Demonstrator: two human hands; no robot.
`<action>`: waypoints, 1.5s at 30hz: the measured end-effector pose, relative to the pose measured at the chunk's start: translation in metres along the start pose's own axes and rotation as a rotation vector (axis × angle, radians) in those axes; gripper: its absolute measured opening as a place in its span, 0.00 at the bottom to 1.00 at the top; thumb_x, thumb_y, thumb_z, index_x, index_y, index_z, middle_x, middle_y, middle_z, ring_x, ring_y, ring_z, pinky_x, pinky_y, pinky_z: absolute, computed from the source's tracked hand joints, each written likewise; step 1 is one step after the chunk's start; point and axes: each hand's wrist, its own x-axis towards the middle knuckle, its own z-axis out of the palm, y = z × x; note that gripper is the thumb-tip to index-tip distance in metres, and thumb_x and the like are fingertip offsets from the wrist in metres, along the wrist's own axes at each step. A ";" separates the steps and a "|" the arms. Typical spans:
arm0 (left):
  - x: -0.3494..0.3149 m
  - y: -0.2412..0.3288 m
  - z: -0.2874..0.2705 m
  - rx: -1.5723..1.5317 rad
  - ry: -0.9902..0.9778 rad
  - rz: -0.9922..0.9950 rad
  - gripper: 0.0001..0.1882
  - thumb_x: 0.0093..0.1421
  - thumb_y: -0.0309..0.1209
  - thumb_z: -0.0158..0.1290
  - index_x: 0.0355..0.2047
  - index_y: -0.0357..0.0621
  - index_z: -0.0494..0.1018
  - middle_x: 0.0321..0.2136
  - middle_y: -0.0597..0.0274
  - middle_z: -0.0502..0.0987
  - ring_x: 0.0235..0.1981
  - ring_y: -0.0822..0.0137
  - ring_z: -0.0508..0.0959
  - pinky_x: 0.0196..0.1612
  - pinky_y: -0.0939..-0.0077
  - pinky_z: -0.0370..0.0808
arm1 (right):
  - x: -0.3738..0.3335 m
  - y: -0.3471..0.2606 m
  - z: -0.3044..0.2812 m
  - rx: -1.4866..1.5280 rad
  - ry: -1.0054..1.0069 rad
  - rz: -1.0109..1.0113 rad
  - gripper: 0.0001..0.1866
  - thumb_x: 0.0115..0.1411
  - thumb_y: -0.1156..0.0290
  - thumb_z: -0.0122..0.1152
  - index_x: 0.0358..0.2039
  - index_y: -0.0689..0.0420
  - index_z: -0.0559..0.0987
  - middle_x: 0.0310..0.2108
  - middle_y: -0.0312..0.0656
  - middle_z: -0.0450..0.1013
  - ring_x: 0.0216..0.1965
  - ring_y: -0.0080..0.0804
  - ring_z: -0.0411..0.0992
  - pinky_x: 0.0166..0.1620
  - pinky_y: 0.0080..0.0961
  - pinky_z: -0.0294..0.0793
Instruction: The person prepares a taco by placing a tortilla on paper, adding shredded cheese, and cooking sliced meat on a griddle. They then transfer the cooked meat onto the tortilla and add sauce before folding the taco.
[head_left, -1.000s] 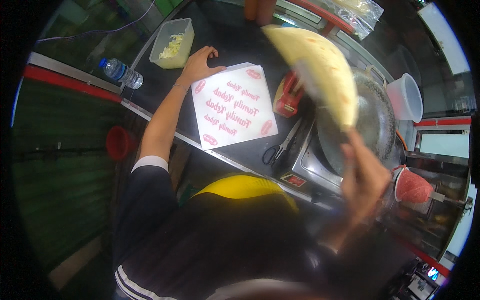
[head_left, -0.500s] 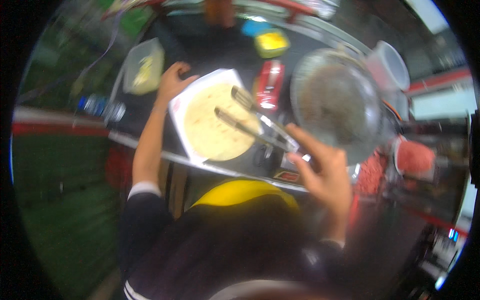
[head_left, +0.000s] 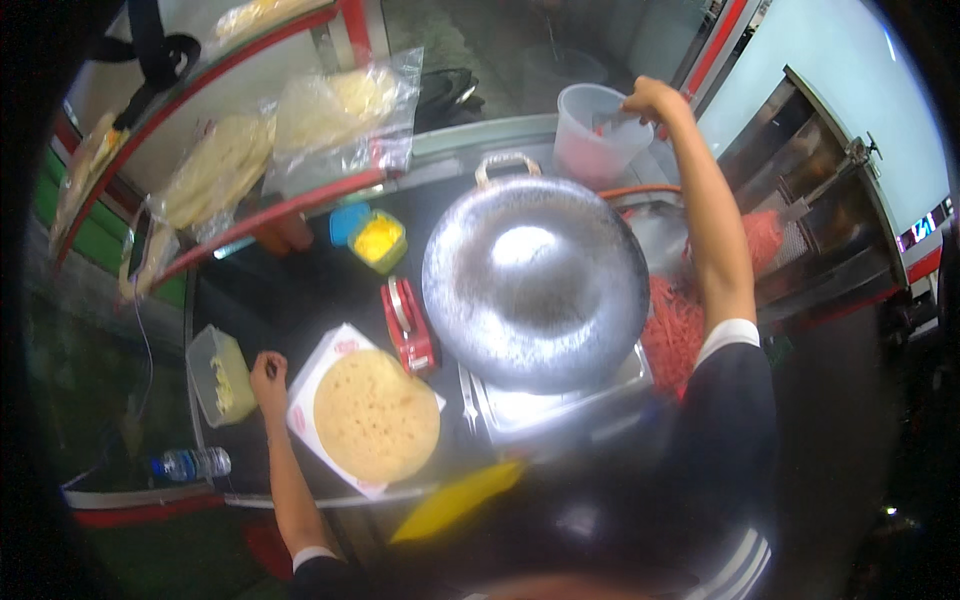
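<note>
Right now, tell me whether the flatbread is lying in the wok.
No, the flatbread lies on white printed paper, to the left of the wok.

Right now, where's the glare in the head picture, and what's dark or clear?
Head view: white glare on the metal pan; lower right deep in shadow; corners black around the fisheye circle; the flatbread's brown spots show clearly.

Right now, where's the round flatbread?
In the head view, the flatbread lies left of centre, low in the picture, on the white paper, between your left hand and the metal wok.
</note>
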 end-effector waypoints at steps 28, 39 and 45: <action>0.002 -0.008 0.001 0.009 0.042 0.010 0.08 0.71 0.27 0.62 0.35 0.35 0.79 0.29 0.63 0.79 0.27 0.72 0.69 0.33 0.69 0.66 | -0.025 0.015 -0.031 -0.080 0.399 -0.208 0.17 0.56 0.66 0.70 0.38 0.67 0.91 0.29 0.56 0.88 0.34 0.49 0.90 0.43 0.41 0.89; 0.000 0.018 -0.002 0.047 0.065 -0.007 0.06 0.68 0.26 0.62 0.35 0.36 0.80 0.25 0.60 0.77 0.26 0.68 0.71 0.32 0.67 0.68 | -0.154 0.018 -0.113 -0.041 0.457 -0.397 0.19 0.71 0.61 0.70 0.53 0.62 0.92 0.25 0.46 0.83 0.28 0.32 0.81 0.38 0.38 0.80; -0.001 -0.002 0.001 0.090 0.078 -0.018 0.07 0.69 0.28 0.63 0.36 0.35 0.81 0.26 0.60 0.79 0.27 0.68 0.72 0.34 0.66 0.70 | -0.302 0.004 -0.144 0.049 0.413 -0.462 0.21 0.75 0.58 0.71 0.58 0.61 0.91 0.30 0.38 0.83 0.34 0.23 0.76 0.41 0.29 0.77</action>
